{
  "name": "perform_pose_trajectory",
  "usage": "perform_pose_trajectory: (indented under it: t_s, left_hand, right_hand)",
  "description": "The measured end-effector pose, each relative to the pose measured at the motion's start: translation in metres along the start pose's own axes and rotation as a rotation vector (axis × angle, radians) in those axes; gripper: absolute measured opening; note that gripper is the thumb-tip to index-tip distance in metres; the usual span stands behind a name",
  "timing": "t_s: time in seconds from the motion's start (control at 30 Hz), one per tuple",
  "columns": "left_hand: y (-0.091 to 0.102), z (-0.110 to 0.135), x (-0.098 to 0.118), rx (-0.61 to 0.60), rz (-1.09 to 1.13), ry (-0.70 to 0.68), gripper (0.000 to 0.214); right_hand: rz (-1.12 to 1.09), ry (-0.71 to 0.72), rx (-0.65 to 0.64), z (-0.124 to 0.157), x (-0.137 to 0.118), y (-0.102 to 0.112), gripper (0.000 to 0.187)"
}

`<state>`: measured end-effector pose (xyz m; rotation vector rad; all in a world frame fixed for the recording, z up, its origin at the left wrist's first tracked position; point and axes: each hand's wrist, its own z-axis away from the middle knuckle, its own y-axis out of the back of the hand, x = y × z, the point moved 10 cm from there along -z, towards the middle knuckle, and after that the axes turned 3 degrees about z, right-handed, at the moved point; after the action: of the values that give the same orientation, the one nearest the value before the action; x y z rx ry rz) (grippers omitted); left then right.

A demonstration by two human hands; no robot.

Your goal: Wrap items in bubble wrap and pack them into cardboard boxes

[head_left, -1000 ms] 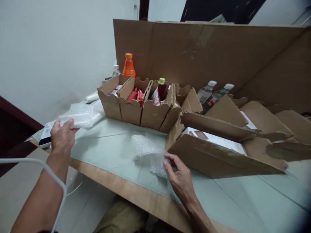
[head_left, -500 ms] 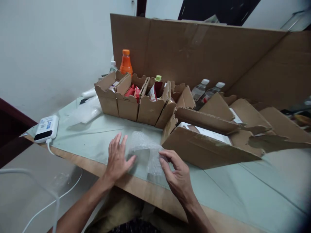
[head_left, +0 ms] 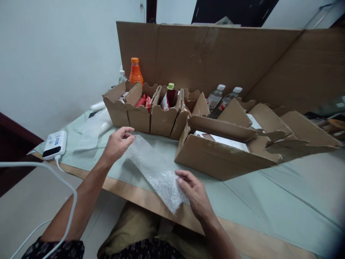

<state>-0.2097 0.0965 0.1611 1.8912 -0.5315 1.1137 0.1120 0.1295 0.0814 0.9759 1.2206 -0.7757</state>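
A clear sheet of bubble wrap (head_left: 153, 163) stretches slantwise between my two hands above the front of the table. My left hand (head_left: 118, 142) pinches its upper left corner between thumb and fingers. Lower down, my right hand (head_left: 192, 189) grips the sheet's right edge with thumb and forefinger. The sheet's bottom corner hangs over the wooden table edge. Just behind it to the right stands a long cardboard bin (head_left: 223, 158) with a white box (head_left: 221, 140) inside.
More cardboard bins (head_left: 138, 118) with packets line the back. An orange bottle (head_left: 135, 72) and clear bottles (head_left: 215, 96) stand behind them, before a tall cardboard panel (head_left: 180, 54). Other bubble wrap (head_left: 93, 129) and a white cabled device (head_left: 54, 144) lie on the left; its cable crosses my left arm.
My left hand has gone from open to pinching the bubble wrap's corner and moved up and left. The sheet, crumpled before, is now spread out between both hands.
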Motion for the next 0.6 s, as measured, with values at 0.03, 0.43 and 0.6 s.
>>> perform_pose_trajectory:
  t_s: [0.03,0.43,0.6]
  left_hand:
    - [-0.008,-0.004,-0.008,-0.027,-0.029,0.031,0.052]
    - [-0.063,0.019,-0.059,-0.153,-0.235,0.183,0.006]
    - [-0.046,0.015,-0.054,-0.088,-0.022,0.149,0.006]
  right_hand:
    - [-0.008,-0.014,-0.015,-0.003,0.007,-0.004,0.037]
    - [0.323,0.087,-0.048,-0.013,0.021,-0.001,0.041]
    - [0.339,0.120,-0.094,-0.015,0.016,-0.010,0.031]
